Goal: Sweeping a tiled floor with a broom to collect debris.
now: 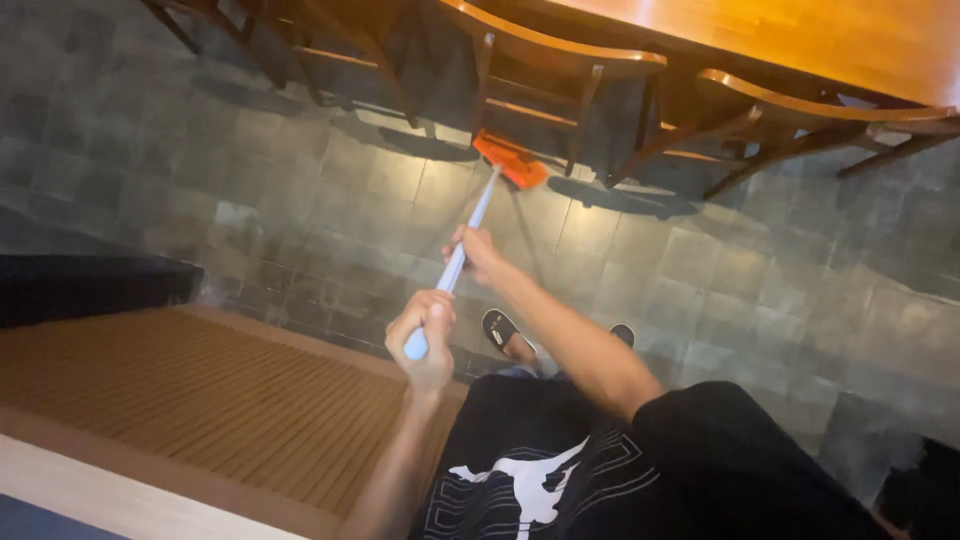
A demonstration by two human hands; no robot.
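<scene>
**Broom runs forward from both fists**

The left hand [425, 335] wraps the pale-blue broom handle [462, 252] at its near end; the right hand [475, 250] clasps it farther up. Its orange brush head [512, 160] lies ahead, on grey floor tiles [330, 200] under the wooden chair [540, 60].

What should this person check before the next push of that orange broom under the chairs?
1. Left hand wrapped round the top of the broom handle: ok.
2. Right hand gripping lower on the handle: ok.
3. Orange broom head down on the tiled floor: ok.
4. Broom head free of the chair legs: cannot tell, it sits very close.
5. Feet behind the broom: ok.
</scene>
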